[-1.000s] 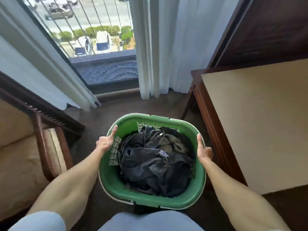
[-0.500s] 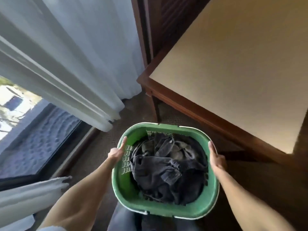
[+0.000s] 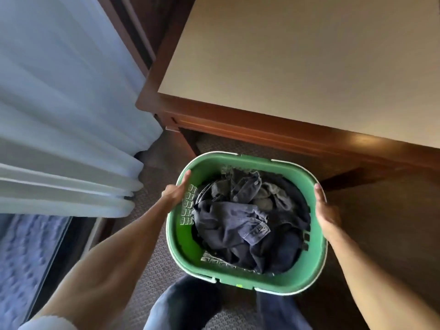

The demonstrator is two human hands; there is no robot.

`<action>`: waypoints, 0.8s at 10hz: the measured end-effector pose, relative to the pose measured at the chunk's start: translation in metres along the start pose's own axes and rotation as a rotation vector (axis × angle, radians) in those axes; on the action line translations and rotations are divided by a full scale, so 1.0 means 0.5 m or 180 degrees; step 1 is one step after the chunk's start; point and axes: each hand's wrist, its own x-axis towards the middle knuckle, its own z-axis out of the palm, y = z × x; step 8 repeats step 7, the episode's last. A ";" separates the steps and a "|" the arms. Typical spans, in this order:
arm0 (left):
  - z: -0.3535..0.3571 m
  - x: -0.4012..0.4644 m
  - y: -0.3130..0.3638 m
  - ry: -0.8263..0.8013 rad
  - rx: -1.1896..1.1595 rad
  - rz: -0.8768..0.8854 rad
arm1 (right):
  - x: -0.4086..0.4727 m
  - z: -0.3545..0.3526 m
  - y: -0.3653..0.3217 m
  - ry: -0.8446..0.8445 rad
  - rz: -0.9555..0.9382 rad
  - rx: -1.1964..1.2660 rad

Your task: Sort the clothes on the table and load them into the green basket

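Note:
I hold the green basket [image 3: 181, 248] in front of me, above the carpet. My left hand [image 3: 175, 192] grips its left rim, thumb along the top edge. On the opposite rim my right hand [image 3: 325, 210] does the same. Dark denim clothes [image 3: 240, 220] lie crumpled inside the basket, a jacket with buttons on top. The table [image 3: 297, 67] with its beige top and brown wooden frame stands just beyond the basket, and no clothes show on the visible part of it.
White curtains [image 3: 66, 115] hang at the left, beside a window sill [image 3: 21, 258]. A dark wooden panel [image 3: 147, 27] stands behind the table's left corner. Brown patterned carpet [image 3: 154, 263] covers the floor. My legs in blue trousers [image 3: 185, 306] show below the basket.
The view has swung to the right, away from the window and armchair and towards the table. Both hands have kept their grip on the basket rims throughout.

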 end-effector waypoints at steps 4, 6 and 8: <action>-0.002 -0.060 -0.019 0.0195 -0.0086 0.0272 | 0.016 -0.005 0.056 -0.0305 -0.0098 -0.0001; -0.049 -0.233 0.017 0.0110 0.0161 0.1189 | -0.118 -0.043 0.053 -0.0345 -0.0367 -0.0086; -0.075 -0.300 0.017 -0.0165 -0.0010 0.1300 | -0.205 -0.069 0.055 -0.0486 -0.0386 0.0170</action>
